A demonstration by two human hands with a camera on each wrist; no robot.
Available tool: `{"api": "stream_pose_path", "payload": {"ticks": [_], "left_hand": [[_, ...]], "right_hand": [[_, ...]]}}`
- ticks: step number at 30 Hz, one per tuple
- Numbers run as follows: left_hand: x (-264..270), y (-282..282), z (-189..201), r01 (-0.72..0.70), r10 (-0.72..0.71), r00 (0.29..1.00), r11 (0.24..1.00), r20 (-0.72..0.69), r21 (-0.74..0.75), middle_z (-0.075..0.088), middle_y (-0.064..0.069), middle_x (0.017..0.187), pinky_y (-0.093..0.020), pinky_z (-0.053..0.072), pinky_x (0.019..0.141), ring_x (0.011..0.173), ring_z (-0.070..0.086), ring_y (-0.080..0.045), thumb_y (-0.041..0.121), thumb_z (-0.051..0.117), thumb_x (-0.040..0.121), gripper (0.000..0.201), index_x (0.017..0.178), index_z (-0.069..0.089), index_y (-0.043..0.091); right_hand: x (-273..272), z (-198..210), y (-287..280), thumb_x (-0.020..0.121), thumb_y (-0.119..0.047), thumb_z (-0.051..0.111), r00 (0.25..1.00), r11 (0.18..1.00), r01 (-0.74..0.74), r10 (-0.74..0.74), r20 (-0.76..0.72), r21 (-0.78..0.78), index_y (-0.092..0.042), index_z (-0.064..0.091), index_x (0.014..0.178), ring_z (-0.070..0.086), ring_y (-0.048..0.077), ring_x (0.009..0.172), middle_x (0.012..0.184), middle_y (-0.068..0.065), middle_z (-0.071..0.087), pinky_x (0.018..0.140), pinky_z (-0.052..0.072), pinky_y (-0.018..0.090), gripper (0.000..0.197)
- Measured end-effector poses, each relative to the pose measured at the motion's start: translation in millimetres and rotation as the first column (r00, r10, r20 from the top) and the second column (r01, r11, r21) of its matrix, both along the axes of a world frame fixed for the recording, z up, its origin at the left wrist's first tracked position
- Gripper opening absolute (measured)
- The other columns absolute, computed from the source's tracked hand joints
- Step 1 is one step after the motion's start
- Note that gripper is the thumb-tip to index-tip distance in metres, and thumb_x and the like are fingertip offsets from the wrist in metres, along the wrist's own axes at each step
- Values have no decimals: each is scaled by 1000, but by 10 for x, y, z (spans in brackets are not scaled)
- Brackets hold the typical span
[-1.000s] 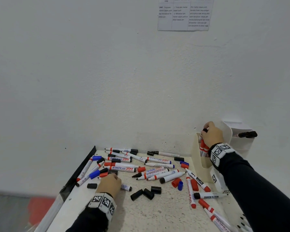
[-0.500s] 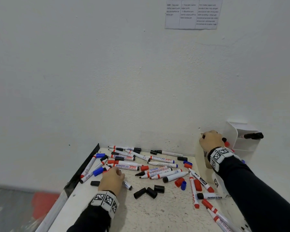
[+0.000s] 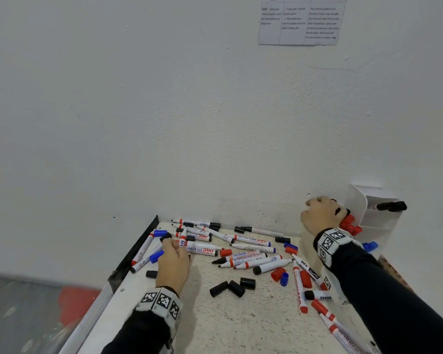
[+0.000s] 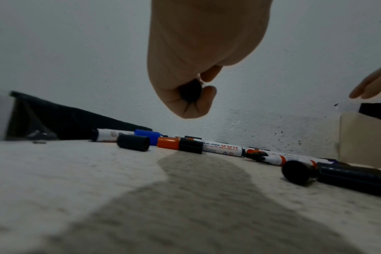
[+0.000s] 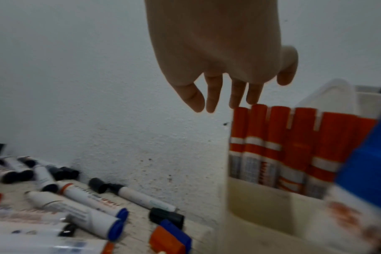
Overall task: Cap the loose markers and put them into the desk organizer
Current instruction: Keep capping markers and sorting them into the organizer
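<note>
While the left hand is curling tight round a black marker cap above the table, the right hand is hanging loose-fingered, fingertips just touching red-capped markers standing in the desk organizer.

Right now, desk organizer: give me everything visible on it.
The desk organizer is a white, plastic-looking holder with several open-top compartments, standing upright at the table's right rear corner by the wall. In the right wrist view a row of red-capped markers stands cap-up in one compartment, with a blue-capped one nearer the camera. A black-capped marker pokes out of a higher rear compartment. The right hand is over the red caps, fingers straight and holding nothing; whether they touch the caps is unclear.
</note>
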State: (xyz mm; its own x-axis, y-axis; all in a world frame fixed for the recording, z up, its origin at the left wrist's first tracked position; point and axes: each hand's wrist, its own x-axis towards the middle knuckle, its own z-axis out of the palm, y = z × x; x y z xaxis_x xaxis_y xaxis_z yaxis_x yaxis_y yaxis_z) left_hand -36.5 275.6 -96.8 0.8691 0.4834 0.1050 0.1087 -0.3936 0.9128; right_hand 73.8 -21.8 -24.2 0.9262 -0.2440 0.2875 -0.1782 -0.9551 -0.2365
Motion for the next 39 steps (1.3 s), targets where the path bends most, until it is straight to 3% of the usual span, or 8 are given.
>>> {"api": "stream_pose_path", "payload": {"ticks": [7,13,19,22,25,29,33,39], "left_hand": [[-157,290,-4,-72,82,990,994,-113,87,62,-15,98,-30,43,73,83,55,-25,19,38,98,22,108,54,8],[-364,615,-8,-144,167,961,983,-223,113,59,-21,112,-35,44,87,101,56,-34,19,40,97,30,119,51,3],[-500,880,-102,-165,195,932,979,-306,122,64,-23,101,-43,53,82,94,62,-38,21,42,94,23,106,55,7],[-545,954,-138,-152,180,925,982,-336,109,65,-23,102,-43,53,82,95,63,-38,22,42,92,23,104,55,7],[-574,1001,-175,-140,162,927,986,-337,87,65,-22,102,-43,53,83,95,63,-37,20,43,90,23,103,57,7],[-621,1011,-178,-104,125,926,992,-357,76,65,-21,103,-41,53,83,95,63,-36,18,41,90,24,103,58,8],[-630,1010,-169,-85,114,919,992,-378,93,64,-18,106,-38,52,83,97,62,-34,18,40,92,25,106,59,8],[-601,1013,-176,-8,77,913,985,-401,172,61,-12,114,-29,42,87,104,55,-26,21,42,94,28,112,61,10]], "right_hand": [[-252,29,734,91,-20,48,947,946,-322,321,13,48,-20,63,104,47,21,111,116,1,56,95,34,38,20],[-485,-149,1528,93,-13,48,721,729,-598,671,-172,332,-12,66,107,59,13,91,115,5,64,87,46,24,23],[-750,-410,2272,95,-19,45,388,546,-781,805,-448,305,-22,49,135,41,19,131,143,1,45,111,29,31,40],[-878,-488,2541,95,-18,44,315,494,-816,816,-486,300,-22,34,144,28,22,140,152,3,30,116,21,37,50],[-973,-557,2710,95,-17,45,301,486,-812,823,-481,324,-21,30,146,31,23,138,151,5,32,112,27,34,54],[-1045,-633,2782,93,-20,46,388,544,-801,790,-475,251,-24,36,143,36,21,134,148,2,36,109,34,35,51],[-1068,-637,2782,91,-11,50,426,553,-800,797,-428,232,-16,60,122,51,18,117,130,3,53,99,44,29,33],[-1027,-637,2751,86,-4,56,457,583,-751,798,-393,310,-20,60,94,56,16,95,108,2,60,81,49,24,18]]}}
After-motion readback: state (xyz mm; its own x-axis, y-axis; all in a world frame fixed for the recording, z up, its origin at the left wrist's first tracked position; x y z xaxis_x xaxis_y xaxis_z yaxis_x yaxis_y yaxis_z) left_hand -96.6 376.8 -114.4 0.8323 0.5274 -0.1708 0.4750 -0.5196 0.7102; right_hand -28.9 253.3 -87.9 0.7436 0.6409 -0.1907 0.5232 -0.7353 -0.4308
